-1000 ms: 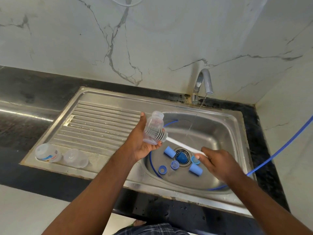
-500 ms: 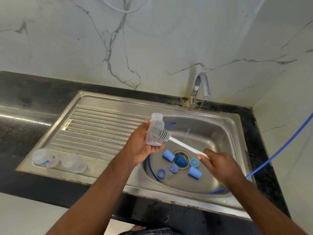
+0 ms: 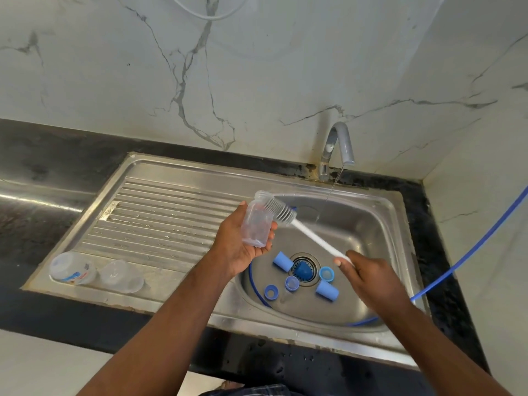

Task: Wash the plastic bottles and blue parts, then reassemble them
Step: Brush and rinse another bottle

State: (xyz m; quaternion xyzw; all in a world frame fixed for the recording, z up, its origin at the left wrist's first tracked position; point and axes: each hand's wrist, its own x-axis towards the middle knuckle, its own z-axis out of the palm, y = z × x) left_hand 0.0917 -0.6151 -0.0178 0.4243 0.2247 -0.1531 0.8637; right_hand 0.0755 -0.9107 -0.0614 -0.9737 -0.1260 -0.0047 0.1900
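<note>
My left hand grips a clear plastic bottle above the left rim of the sink bowl, neck pointing up and away. My right hand holds the white handle of a bottle brush. The brush's grey bristle head lies against the bottle's upper side by the neck, outside it. In the bowl, around the drain, lie several blue parts: two blue tubes and small blue caps.
Two more clear bottles lie on the steel drainboard at the left. The tap runs a thin stream into the bowl. A blue hose enters from the right and curls around the bowl. Black counter surrounds the sink.
The brush head has slid up along the bottle, from its lower body toward the neck. Both hands have stayed in about the same place.
</note>
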